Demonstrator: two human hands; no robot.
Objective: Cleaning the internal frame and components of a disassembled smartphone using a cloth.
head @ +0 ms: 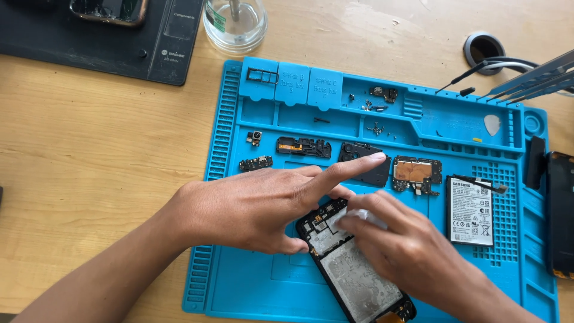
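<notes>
An opened phone point(353, 272) lies at the near edge of a blue mat point(239, 179). The left hand point(251, 206) steadies its top corner, forefinger extended. The right hand point(400, 245) presses a white wipe point(359, 216) onto it.

To the right of my right hand point(412, 251) lies a flat phone battery point(471, 211), its rectangular label white with black print, on my blue mat point(251, 281).

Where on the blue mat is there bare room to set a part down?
Bare patches: the blue mat at its lower left, below the left hand, and the strip below the battery. Crowded: the middle row of small boards and the opened phone under the right hand.
</notes>
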